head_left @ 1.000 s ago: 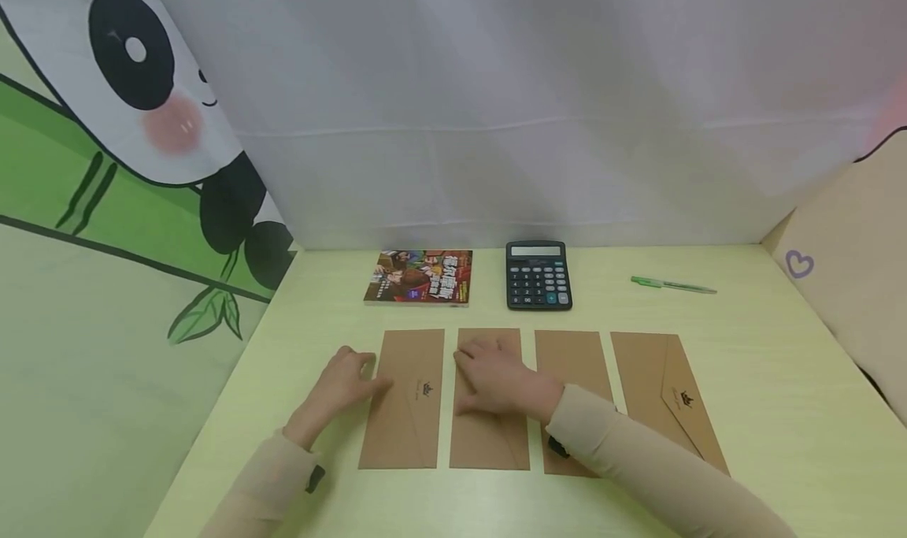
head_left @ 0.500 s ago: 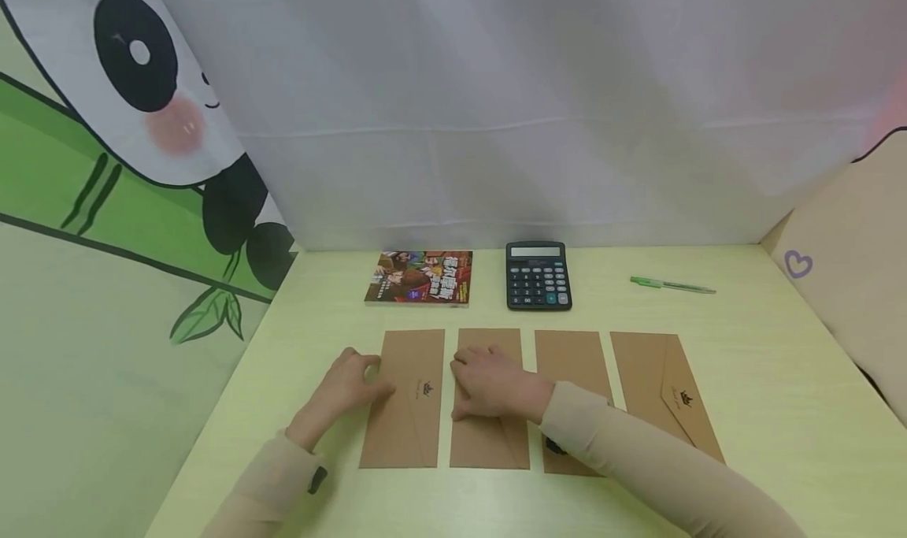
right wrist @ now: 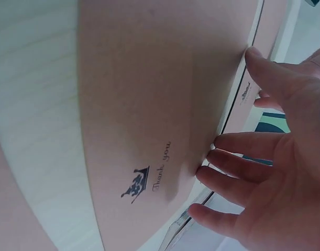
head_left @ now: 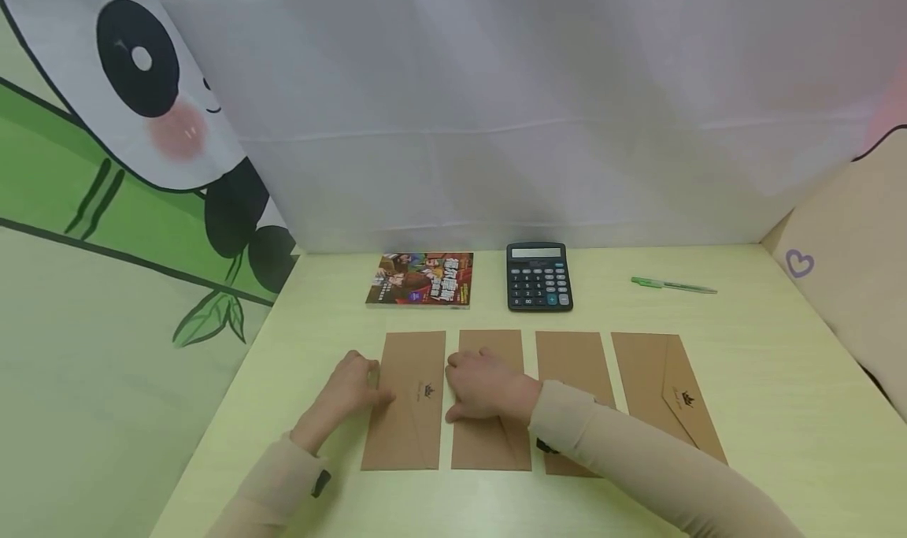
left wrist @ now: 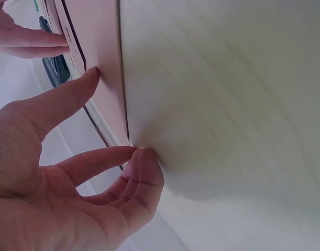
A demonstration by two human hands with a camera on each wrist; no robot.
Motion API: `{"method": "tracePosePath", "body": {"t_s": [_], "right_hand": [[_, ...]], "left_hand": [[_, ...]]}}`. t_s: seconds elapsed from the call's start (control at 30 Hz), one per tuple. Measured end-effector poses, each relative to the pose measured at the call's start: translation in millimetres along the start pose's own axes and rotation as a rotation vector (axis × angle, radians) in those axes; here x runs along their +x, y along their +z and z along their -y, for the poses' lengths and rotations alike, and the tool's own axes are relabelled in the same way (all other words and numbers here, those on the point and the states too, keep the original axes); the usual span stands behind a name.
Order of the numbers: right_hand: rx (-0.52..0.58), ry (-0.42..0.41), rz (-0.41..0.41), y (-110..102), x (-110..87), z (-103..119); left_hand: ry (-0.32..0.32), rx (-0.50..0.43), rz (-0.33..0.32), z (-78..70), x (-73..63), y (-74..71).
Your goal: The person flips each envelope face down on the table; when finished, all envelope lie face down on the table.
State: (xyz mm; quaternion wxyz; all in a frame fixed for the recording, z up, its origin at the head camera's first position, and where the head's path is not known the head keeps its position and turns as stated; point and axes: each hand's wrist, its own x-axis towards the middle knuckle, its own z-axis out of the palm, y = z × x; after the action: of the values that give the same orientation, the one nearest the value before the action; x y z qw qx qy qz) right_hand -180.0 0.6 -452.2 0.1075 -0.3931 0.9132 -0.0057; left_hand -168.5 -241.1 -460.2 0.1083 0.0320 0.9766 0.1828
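Several brown paper envelopes lie in a row on the pale table. My left hand (head_left: 347, 388) is at the left edge of the leftmost envelope (head_left: 405, 439). In the left wrist view, its thumb (left wrist: 70, 102) rests on the envelope's face, and the index fingertip meets the envelope's edge. My right hand (head_left: 485, 387) lies over the second envelope (head_left: 487, 447), fingertips along that envelope's left edge. The right wrist view shows those fingers (right wrist: 238, 185) spread and fairly straight beside the envelope, which bears a crown and "Thank you" print (right wrist: 136, 185).
Right of my right hand lie a third envelope (head_left: 572, 357), partly under the sleeve (head_left: 602, 435), and a fourth envelope (head_left: 645, 365). Along the back are a colourful book (head_left: 421, 280), a black calculator (head_left: 538, 282) and a green pen (head_left: 673, 286). White cloth (head_left: 496, 168) hangs behind the table.
My right hand has slid slightly left across the second envelope, to its left edge. My left hand has barely shifted at the leftmost envelope. The envelopes stay in their row.
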Motion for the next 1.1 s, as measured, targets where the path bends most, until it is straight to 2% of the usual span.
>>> {"method": "tracePosePath", "body": {"t_s": [0.2, 0.77, 1.1], "right_hand": [[-0.017, -0.009, -0.009, 0.3, 3.8, -0.5], [-0.031, 0.011, -0.008, -1.5, 6.1, 3.1], [-0.016, 0.023, -0.009, -2.7, 7.8, 5.7]], "left_hand": [[0.011, 0.012, -0.010, -2.7, 1.7, 2.5], [0.001, -0.025, -0.015, -6.7, 1.2, 3.7], [0.002, -0.084, -0.040, -5.6, 2.4, 3.9]]}}
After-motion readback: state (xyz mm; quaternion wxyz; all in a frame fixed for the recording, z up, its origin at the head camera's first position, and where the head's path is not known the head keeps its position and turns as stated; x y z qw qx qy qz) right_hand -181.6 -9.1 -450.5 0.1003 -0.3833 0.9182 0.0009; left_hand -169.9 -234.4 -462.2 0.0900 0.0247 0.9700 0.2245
